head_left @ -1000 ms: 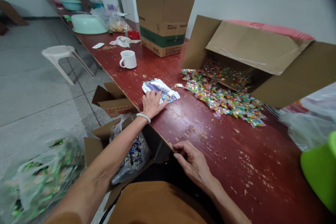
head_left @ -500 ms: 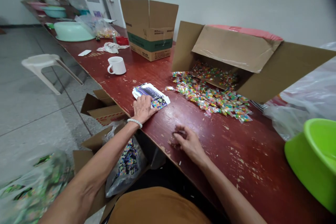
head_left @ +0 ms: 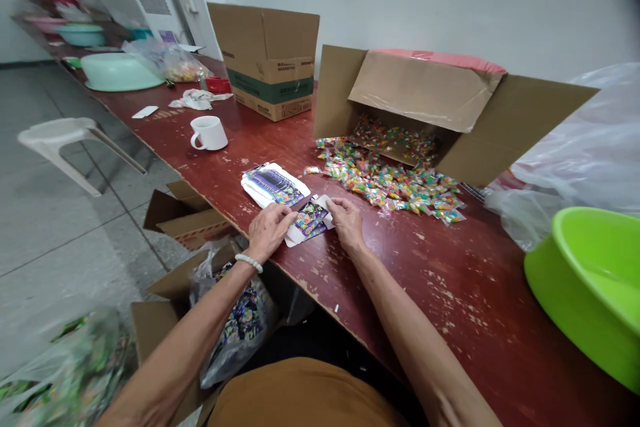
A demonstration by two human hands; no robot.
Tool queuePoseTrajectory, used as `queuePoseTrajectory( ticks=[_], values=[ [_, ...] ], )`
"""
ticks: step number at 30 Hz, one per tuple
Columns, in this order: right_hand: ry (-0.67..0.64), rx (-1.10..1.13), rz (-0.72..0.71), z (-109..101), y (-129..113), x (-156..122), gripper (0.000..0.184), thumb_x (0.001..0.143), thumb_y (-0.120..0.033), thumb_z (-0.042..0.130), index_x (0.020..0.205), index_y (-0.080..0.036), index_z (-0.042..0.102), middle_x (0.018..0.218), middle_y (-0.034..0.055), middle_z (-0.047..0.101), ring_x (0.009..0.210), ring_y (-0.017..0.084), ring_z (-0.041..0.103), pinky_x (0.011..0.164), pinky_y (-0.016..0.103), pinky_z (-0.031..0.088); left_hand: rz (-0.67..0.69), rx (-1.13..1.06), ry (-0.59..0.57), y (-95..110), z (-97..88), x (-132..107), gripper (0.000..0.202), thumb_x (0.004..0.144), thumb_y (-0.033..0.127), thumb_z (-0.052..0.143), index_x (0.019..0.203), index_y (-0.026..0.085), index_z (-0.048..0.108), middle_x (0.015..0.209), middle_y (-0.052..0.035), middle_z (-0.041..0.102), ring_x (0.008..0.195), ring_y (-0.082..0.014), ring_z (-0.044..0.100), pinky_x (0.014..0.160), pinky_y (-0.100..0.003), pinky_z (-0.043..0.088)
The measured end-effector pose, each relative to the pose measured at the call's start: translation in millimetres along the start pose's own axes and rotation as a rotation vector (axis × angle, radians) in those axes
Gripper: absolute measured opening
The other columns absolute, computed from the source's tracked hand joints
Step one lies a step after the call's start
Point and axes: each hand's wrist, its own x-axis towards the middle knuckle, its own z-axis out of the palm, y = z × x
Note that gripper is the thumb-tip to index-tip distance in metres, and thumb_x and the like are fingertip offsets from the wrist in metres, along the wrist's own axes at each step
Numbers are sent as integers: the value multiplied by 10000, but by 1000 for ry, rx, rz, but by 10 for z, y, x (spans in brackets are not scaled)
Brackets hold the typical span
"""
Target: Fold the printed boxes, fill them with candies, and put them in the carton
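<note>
Between my hands is a small printed carton (head_left: pixel 311 216), dark purple with bright pictures and white flaps. My left hand (head_left: pixel 270 229), with a white bead bracelet at the wrist, pinches its left side. The fingers of my right hand (head_left: pixel 346 219) are closed on the white flap at its right end. Just beyond lies a stack of flat cartons (head_left: pixel 275 185) of the same print. Small clear-wrapped colourful candies (head_left: pixel 390 180) are heaped behind my right hand, spilling from a cardboard box (head_left: pixel 410 97) tipped on its side.
A white mug (head_left: pixel 210 133) stands left of the stack, before an upright open cardboard box (head_left: pixel 273 73). A lime-green basin (head_left: pixel 575 280) is at the right. Below the table's left edge, a plastic bag (head_left: pixel 240 320) holds small printed packets. A white stool (head_left: pixel 65 133) stands on the floor.
My left hand has drawn a carton off the stack toward me. My right hand, empty before, has moved up and now grips the carton's other end. The view has shifted slightly.
</note>
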Motion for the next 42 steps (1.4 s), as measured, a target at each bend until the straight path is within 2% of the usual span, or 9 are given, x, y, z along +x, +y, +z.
queuePoseTrajectory(
  ticks=[5, 7, 11, 14, 19, 23, 31, 37, 42],
  values=[
    [-88, 89, -46, -210, -319, -183, 408, 721, -578, 700, 829, -185, 673, 639, -25, 608, 517, 107, 471, 482, 226, 360, 3, -146, 46, 132, -226, -88, 413, 878, 490, 587, 1145, 192, 690, 1146, -94, 709, 941, -246, 649, 873, -355, 476],
    [-187, 121, -41, -320, -458, -330, 404, 712, -577, 728, 787, -189, 646, 552, -60, 514, 458, 82, 372, 442, 218, 289, -43, -458, -180, 202, -329, -184, 463, 877, 550, 590, 1156, 195, 694, 1113, -83, 732, 971, -257, 665, 869, -355, 496],
    [-450, 186, -17, -476, -631, -631, 399, 733, -566, 752, 785, -190, 628, 541, -74, 462, 462, 71, 329, 445, 212, 251, -219, -1092, -912, 389, -383, -490, 590, 767, 668, 689, 1066, 161, 736, 991, -124, 767, 888, -275, 711, 803, -368, 539],
    [-529, 187, -45, -506, -669, -783, 374, 764, -550, 741, 792, -190, 642, 624, -49, 517, 519, 80, 375, 487, 215, 301, -354, -1326, -1134, 546, -309, -730, 663, 620, 628, 835, 1058, 138, 749, 917, -133, 765, 794, -256, 724, 765, -363, 558],
    [-473, 158, -116, -487, -682, -888, 339, 794, -528, 710, 791, -197, 634, 688, -32, 548, 603, 107, 444, 568, 235, 376, -434, -1434, -1059, 722, -220, -936, 549, 654, 473, 874, 1075, 145, 743, 964, -117, 762, 851, -273, 751, 797, -363, 573],
    [-415, 194, -121, -483, -695, -912, 331, 791, -520, 700, 789, -202, 611, 683, -33, 563, 617, 113, 478, 606, 244, 419, -483, -1452, -927, 719, -223, -960, 449, 746, 500, 798, 995, 132, 736, 876, -97, 749, 709, -215, 734, 700, -313, 572],
    [-428, 352, 57, -502, -656, -1060, 451, 756, -498, 775, 1099, -231, 656, 795, -6, 665, 658, 123, 596, 607, 236, 486, -331, -1268, -925, 600, -233, -989, 398, 791, 514, 749, 804, 118, 717, 740, -76, 706, 625, -175, 686, 691, -297, 546],
    [-555, 530, 257, -474, -603, -1329, 446, 765, -512, 777, 1083, -230, 640, 698, -24, 641, 427, 103, 527, 407, 241, 470, -430, -1231, -736, 678, -213, -1019, 405, 744, 507, 796, 819, 115, 725, 702, -80, 730, 571, -182, 684, 581, -275, 527],
    [-379, 389, 198, -379, -538, -1353, 308, 783, -470, 753, 852, -180, 677, 630, -11, 639, 475, 114, 544, 466, 244, 477, -414, -1160, -625, 649, -117, -1005, 361, 778, 468, 778, 798, 114, 709, 715, -58, 726, 609, -146, 656, 603, -242, 522]
  ],
)
